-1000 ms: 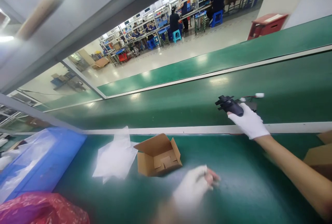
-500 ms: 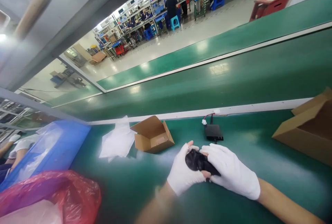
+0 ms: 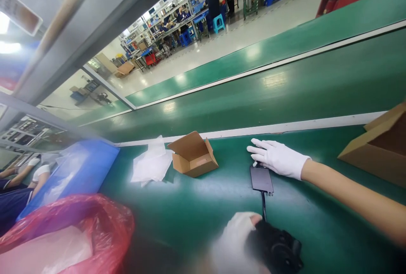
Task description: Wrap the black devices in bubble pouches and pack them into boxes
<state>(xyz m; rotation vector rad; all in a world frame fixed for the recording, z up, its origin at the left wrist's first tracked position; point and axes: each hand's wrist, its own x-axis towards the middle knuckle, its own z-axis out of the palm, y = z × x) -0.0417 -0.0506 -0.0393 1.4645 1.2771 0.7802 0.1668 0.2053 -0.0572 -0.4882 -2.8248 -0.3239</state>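
Observation:
My left hand, in a white glove, is closed round a black device at the bottom of the view, close to me. A thin black cable runs from it up to a flat black box lying on the green table. My right hand, also gloved, lies with fingers stretched out at the far end of that box, over its connector end. A small open cardboard box sits left of the flat box, with white plastic bags beside it.
A blue bin lined with clear plastic stands at the left, and a red bag in the near left corner. A larger cardboard box sits at the right. The green conveyor belt runs beyond a white rail. A co-worker's arms show far left.
My hands have separated. The left kept the black device and drew it toward me; the right went out flat by the black box, which now lies nearer me.

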